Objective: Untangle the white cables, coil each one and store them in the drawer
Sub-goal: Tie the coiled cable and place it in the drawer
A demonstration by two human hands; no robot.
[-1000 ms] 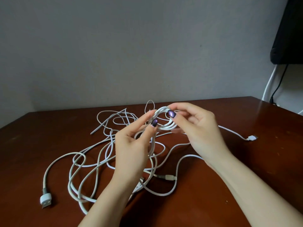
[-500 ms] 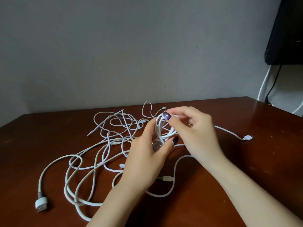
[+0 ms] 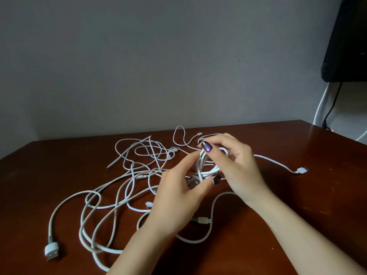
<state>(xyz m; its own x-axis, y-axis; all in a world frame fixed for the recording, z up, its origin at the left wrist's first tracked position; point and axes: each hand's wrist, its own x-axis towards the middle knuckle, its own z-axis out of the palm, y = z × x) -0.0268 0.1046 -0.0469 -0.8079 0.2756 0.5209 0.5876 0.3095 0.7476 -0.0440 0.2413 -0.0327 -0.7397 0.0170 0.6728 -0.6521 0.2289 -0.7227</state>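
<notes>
A small coil of white cable point(image 3: 204, 165) is held above the brown table point(image 3: 297, 195) between both hands. My right hand point(image 3: 236, 165) pinches the top of the coil with thumb and fingers curled round it. My left hand point(image 3: 178, 195) grips the coil's lower part from the left. A loose end of this cable runs right to a white plug point(image 3: 301, 170). A tangle of white cables point(image 3: 123, 185) spreads over the table to the left, ending in a large USB plug point(image 3: 52, 251). No drawer is in view.
A grey wall stands behind the table. A black object point(image 3: 345, 46) hangs at the top right, with a white and a black wire point(image 3: 325, 108) dropping below it. Another connector point(image 3: 202, 220) lies under my left wrist.
The coil has turned from lying flat between the fingertips to standing more upright. My left hand has slid lower and now grips its bottom. The view has shifted slightly.
</notes>
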